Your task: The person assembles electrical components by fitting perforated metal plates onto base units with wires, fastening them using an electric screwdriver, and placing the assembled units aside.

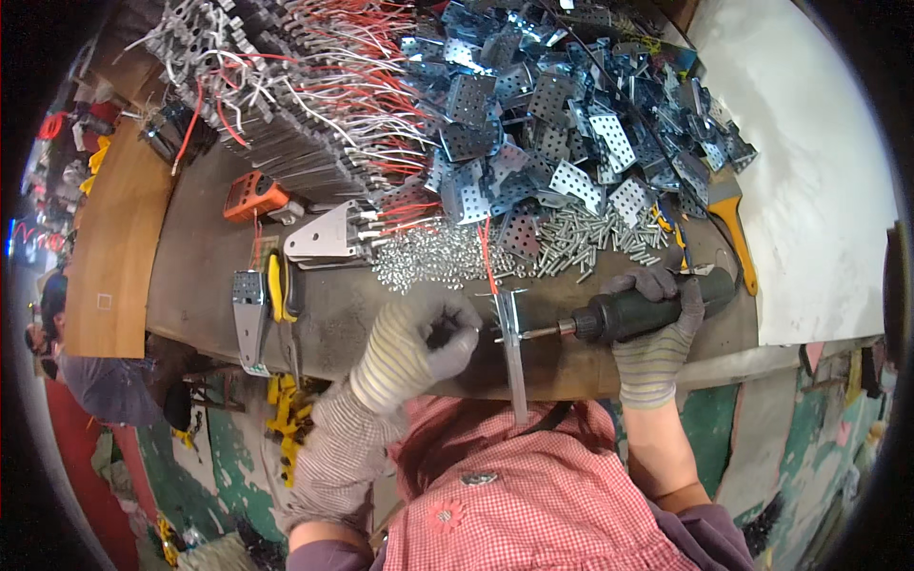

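Observation:
My right hand (655, 357), in a striped work glove, is wrapped round a dark electric screwdriver (624, 312). The screwdriver lies level and its bit points left, reaching a narrow metal bracket (515, 357) that stands at the bench's front edge. Red wires (488, 252) run up from the bracket's top. Left of the bracket, apart from it, my gloved left hand (424, 338) is curled with thumb and fingertips pinched together. Whatever tiny piece may be between those fingertips is too small to name. Small nuts (428, 257) and loose screws (595, 243) lie in heaps just beyond both hands.
Perforated metal plates (547, 100) are piled at the back, beside stacked metal parts with white and red wires (314, 105). An orange meter (254, 196), yellow-handled pliers (277, 285) and a metal bracket (250, 319) lie left. A yellow-handled brush (731, 224) lies right, by a white board (809, 190).

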{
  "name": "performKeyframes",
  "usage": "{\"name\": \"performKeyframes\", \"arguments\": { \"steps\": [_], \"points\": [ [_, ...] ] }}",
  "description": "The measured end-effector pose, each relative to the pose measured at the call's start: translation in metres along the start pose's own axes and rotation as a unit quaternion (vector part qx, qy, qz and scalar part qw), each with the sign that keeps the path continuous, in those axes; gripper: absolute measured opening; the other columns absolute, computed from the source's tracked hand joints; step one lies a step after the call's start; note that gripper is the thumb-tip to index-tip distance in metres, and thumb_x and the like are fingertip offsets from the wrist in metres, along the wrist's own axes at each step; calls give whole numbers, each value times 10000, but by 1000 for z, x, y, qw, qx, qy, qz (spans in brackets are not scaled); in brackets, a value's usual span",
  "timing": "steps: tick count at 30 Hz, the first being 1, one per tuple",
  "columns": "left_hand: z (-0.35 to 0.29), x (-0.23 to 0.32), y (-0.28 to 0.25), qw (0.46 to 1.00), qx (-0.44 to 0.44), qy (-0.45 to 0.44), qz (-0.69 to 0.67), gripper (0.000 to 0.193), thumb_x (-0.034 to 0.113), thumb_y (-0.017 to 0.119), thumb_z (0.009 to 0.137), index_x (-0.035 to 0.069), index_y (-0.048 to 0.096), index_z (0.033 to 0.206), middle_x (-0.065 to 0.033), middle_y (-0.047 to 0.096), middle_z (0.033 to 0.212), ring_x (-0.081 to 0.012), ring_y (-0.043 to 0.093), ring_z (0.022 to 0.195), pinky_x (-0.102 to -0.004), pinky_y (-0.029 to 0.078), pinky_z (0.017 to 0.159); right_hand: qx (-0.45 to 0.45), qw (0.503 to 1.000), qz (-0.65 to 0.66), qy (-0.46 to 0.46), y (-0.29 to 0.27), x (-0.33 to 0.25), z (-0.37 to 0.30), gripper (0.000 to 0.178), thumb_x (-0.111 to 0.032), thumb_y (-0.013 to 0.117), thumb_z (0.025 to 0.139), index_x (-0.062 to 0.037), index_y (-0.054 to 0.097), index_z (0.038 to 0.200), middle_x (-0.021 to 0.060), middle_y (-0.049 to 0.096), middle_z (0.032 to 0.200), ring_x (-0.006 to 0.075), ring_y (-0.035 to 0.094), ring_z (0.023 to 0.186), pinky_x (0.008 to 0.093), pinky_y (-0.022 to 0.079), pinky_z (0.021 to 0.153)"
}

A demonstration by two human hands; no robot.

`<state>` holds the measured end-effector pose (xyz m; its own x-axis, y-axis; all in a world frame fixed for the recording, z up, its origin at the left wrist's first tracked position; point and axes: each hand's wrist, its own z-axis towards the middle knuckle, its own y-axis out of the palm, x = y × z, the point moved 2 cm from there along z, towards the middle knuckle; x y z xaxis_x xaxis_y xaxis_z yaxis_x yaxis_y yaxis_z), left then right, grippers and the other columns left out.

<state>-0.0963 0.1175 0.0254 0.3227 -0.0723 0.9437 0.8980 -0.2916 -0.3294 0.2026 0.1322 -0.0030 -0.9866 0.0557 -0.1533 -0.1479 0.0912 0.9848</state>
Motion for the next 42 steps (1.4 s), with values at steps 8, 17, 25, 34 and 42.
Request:
{"name": "performKeyframes", "arguments": {
  "steps": [8,17,25,34,42],
  "points": [
    [-12,8,39,988,100,-21,-120,132,52,743,901,44,695,1024,-19,721,826,-81,673,724,-257,556,680,-17,999,13,26,-2,1,-1,270,-330,766,941,-166,597,1072,-46,476,902,146,517,891,427,452,1029],
    [-10,8,42,993,109,16,-42,154,74,757,879,69,701,1023,8,695,844,-67,615,728,-255,537,692,-7,1000,1,-8,-4,-2,-1,271,-277,783,936,-178,613,1122,-57,483,919,141,519,894,435,451,1034],
    [-11,9,44,988,117,34,-90,208,67,834,873,69,704,1036,3,717,905,-66,634,810,-255,542,738,19,999,-21,-17,1,-1,-3,356,-318,770,946,-164,624,1232,-54,466,918,136,499,887,428,449,1030],
    [-15,6,43,984,120,-14,-132,184,16,850,873,45,723,1004,5,733,943,-66,639,834,-245,540,754,6,1000,20,-2,-5,-2,-1,238,-257,757,938,-190,613,1115,-54,459,911,146,494,873,444,438,1021],
    [-10,14,47,974,139,30,-175,180,2,831,886,45,718,1019,3,722,937,-70,638,846,-247,540,770,7,1000,-13,16,7,1,-4,277,-331,763,931,-178,544,1002,-42,445,903,152,488,888,433,436,1025]
  ]
}}
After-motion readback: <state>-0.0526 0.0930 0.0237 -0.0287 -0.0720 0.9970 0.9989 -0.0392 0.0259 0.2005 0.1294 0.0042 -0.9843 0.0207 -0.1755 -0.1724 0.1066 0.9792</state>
